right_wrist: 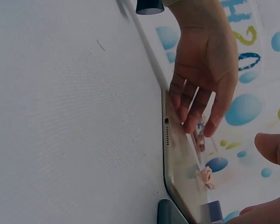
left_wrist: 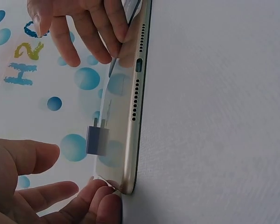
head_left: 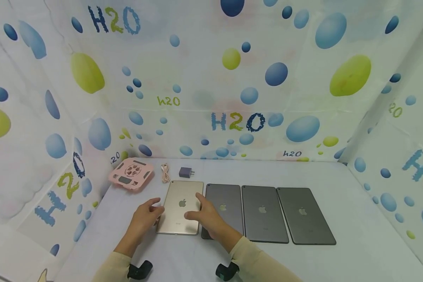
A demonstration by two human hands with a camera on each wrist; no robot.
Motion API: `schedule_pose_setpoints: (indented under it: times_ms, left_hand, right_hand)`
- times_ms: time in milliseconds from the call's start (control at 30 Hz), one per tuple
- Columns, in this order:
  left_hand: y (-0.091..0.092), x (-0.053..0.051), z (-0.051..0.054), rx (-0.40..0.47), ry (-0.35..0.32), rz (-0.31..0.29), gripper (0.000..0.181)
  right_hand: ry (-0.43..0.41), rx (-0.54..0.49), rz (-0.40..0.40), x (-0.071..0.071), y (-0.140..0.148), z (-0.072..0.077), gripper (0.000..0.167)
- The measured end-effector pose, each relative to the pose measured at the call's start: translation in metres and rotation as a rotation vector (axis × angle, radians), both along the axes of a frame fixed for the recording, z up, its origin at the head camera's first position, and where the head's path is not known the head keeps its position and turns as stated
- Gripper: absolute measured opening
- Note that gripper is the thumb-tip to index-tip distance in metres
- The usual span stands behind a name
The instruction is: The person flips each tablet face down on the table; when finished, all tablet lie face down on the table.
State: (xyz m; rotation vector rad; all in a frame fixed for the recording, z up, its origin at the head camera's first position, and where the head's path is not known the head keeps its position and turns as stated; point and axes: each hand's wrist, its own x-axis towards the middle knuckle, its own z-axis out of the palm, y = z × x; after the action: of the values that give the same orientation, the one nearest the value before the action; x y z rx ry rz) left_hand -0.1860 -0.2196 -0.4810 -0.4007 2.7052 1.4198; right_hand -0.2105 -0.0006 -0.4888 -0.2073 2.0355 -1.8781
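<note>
A gold tablet (head_left: 174, 221) with an apple logo lies back side up in front of the person. The left hand (head_left: 143, 219) is at its left edge; in the left wrist view, that hand's fingertips (left_wrist: 100, 198) touch the tablet's corner while the thumb stands apart. Over the right edge reaches the right hand (head_left: 211, 217), its thumb and forefinger spread above the gold back. Part of that hand covers the lower left of a grey tablet (head_left: 229, 192). The right hand's contact with either tablet is unclear.
Two more dark grey tablets, one in the middle (head_left: 262, 225) and one at the right (head_left: 308, 227), continue the row. Behind are a pink square pad with dark openings (head_left: 142, 176), a coiled pink cable (head_left: 165, 172) and a purple-grey plug adapter (head_left: 185, 172). Printed curtains (head_left: 204, 70) enclose the white table.
</note>
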Motion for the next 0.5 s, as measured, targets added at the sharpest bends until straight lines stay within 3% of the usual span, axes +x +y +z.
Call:
schedule_pose_setpoints:
  times_ms: [300, 500]
  left_hand:
    - [0.000, 0.002, 0.003, -0.033, 0.010, -0.035, 0.053]
    - [-0.004, 0.006, 0.014, -0.099, 0.068, -0.109, 0.053]
  right_hand:
    - [0.016, -0.058, 0.016, 0.003, 0.010, 0.002, 0.095]
    - [0.071, -0.094, 0.043, 0.003, 0.048, 0.014, 0.093]
